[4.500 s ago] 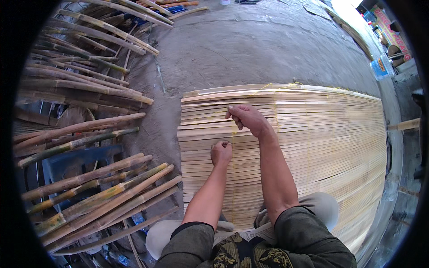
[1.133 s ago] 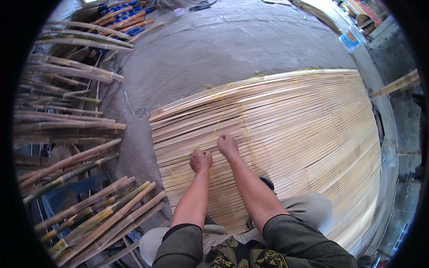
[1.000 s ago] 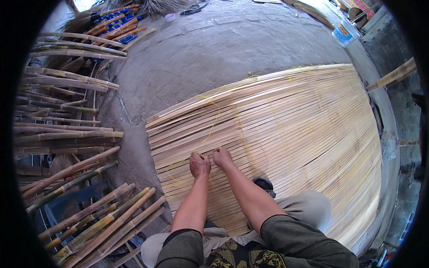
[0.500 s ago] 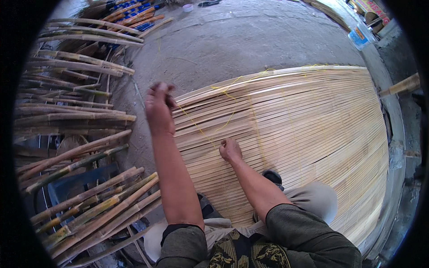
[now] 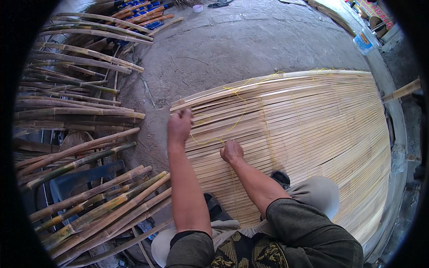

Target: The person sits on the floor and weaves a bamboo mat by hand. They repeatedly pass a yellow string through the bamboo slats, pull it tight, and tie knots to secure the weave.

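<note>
A wide blind of thin pale bamboo slats (image 5: pixel 330 116) lies on the ground, tied across by rows of yellow string. Over its left edge, my left hand (image 5: pixel 180 127) is closed, with yellow string coming from its fingers. My right hand (image 5: pixel 232 152) is closed low over the slats, pinching the same yellow string (image 5: pixel 210 142), which hangs in a slack curve between both hands. Another loop of the string runs up toward the far edge of the blind. The fingertips of both hands are partly hidden.
Stacked bamboo poles (image 5: pixel 89 192) point in from the left, above a blue plastic item (image 5: pixel 89 176). Grey concrete floor (image 5: pixel 268 35) stretches beyond the blind. A clear tub with a blue label (image 5: pixel 364 41) stands at the far right. My sandalled foot (image 5: pixel 281 178) rests on the slats.
My left hand has come down and to the right, nearer the slats. The string between my hands has gone from fairly straight to slack. My right hand has barely moved.
</note>
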### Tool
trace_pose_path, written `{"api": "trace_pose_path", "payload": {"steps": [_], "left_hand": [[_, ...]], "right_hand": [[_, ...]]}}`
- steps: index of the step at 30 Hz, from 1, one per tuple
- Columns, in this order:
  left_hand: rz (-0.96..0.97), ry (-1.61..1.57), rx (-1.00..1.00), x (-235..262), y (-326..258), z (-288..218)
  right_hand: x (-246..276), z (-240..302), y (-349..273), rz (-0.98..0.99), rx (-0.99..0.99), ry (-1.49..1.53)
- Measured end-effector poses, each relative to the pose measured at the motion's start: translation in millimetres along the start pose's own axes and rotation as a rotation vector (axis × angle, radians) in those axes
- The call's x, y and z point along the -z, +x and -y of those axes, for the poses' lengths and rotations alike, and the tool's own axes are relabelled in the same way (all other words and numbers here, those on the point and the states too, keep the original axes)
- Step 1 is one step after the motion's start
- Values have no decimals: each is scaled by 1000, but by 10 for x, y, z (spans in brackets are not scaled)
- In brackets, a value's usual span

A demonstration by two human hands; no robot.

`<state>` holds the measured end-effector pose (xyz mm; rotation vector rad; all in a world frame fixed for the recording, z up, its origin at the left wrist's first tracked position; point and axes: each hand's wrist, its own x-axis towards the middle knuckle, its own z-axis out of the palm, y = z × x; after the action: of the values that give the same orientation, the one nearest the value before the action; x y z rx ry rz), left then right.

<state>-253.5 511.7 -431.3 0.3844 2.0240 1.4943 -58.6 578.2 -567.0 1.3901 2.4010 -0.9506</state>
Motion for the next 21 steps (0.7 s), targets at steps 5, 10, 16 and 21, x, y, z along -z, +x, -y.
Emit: {"api": "trace_pose_path", "payload": {"steps": [5,10,16,21], "left_hand": [[350,152,513,-342,-86,953],[384,49,781,-603,-338,1570],[283,164,589,-715,-531,2111],[243,314,458,-807,-445,2598]], "right_hand": [[-10,-61,-38,-52,27,30],[-202,-117,25,-198,71,35],[23,-145,144,183,37,148],[-14,-135,69,73,70,2]]}}
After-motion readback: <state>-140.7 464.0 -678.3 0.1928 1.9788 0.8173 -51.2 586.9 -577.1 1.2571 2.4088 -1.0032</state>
